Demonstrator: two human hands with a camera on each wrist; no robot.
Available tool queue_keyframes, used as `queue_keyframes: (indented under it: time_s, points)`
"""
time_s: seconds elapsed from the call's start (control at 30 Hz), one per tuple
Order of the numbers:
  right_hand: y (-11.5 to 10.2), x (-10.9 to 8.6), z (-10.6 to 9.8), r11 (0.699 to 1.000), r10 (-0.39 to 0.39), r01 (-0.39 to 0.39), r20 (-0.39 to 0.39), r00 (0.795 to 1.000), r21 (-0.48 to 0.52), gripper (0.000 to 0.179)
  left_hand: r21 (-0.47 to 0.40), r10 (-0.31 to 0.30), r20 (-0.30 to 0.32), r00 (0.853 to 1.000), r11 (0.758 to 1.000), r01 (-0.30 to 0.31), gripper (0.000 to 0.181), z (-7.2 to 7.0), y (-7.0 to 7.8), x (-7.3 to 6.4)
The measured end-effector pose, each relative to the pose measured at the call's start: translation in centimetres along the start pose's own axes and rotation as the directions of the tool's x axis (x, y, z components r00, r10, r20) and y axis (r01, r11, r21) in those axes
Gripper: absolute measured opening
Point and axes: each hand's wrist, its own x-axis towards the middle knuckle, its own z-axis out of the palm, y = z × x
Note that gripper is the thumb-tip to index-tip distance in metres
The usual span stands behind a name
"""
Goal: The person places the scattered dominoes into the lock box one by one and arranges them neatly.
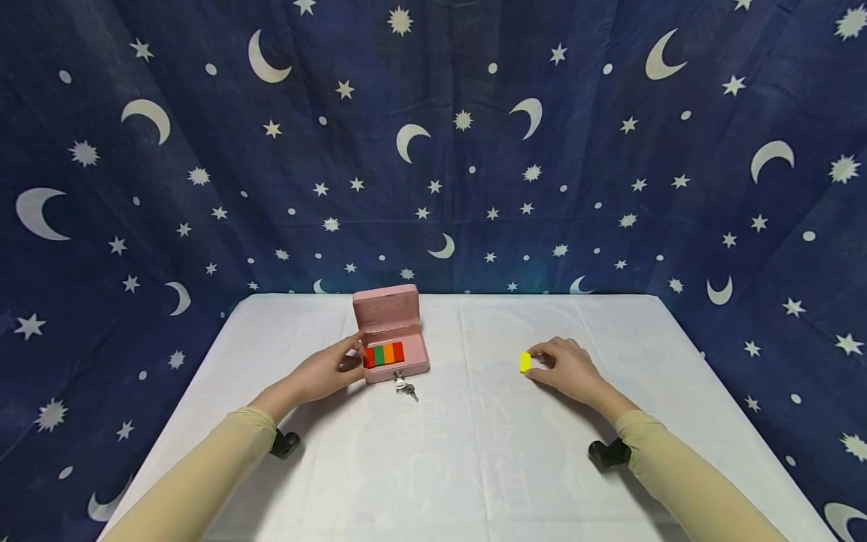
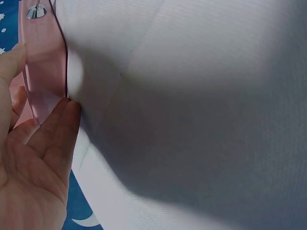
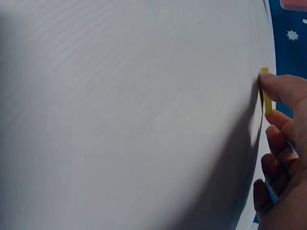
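Note:
A small pink metal cash box [image 1: 426, 354] stands with its lid [image 1: 387, 307] raised, left of the table's middle. My left hand [image 1: 330, 370] holds its left side, the thumb at the front and the other fingers along the end and further back. Inside the box, flat blocks [image 1: 383, 354] in red, green and orange lie side by side in a row. Out on the right, my right hand [image 1: 567, 369] pinches a thin yellow block [image 1: 524, 363] between thumb and forefinger. In the right wrist view this yellow block [image 3: 266, 93] is seen edge-on, close over the cloth.
From the lock at the box's front hang small keys [image 1: 409, 391]. A white cloth [image 1: 474, 452] covers the table. Behind and at both sides hangs a dark blue curtain [image 1: 474, 196] with moons and stars. Each wrist carries a black device [image 1: 609, 454].

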Motion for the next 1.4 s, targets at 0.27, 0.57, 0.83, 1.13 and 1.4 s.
queue_keyframes:
  time_s: [0.27, 0.57, 0.83, 1.13, 1.4]
  points:
    - [-1.5, 0.8, -0.5, 0.999, 0.014, -0.015, 0.012, 1.000, 0.036, 0.044, 0.022, -0.001, 0.001, 1.000, 1.000, 0.001, 0.075, 0.0, -0.1, 0.1]
    - [-3.4, 2.0, -0.8, 0.996, -0.023, 0.024, -0.015, 1.000, 0.084, 0.044, 0.050, 0.086, 0.015, 0.996, 0.995, -0.086, 0.084, -0.3, -0.2, 0.1]
    - [-5.2, 2.8, -0.8, 0.993, -0.055, 0.056, -0.016, 0.998, 0.105, 0.044, 0.050, 0.064, 0.031, 0.997, 0.997, -0.066, 0.083, -0.5, 0.0, 0.2]
    - [-7.1, 3.8, -0.5, 0.989, -0.083, 0.085, -0.022, 0.996, 0.119, 0.044, 0.040, 0.098, 0.026, 0.995, 0.994, -0.099, 0.080, -0.4, -0.3, 0.3]
    - [-8.1, 4.5, 0.0, 0.986, -0.092, 0.093, -0.014, 0.996, 0.135, 0.043, 0.027, 0.078, 0.030, 0.996, 0.997, -0.079, 0.080, -0.3, -0.2, 0.3]
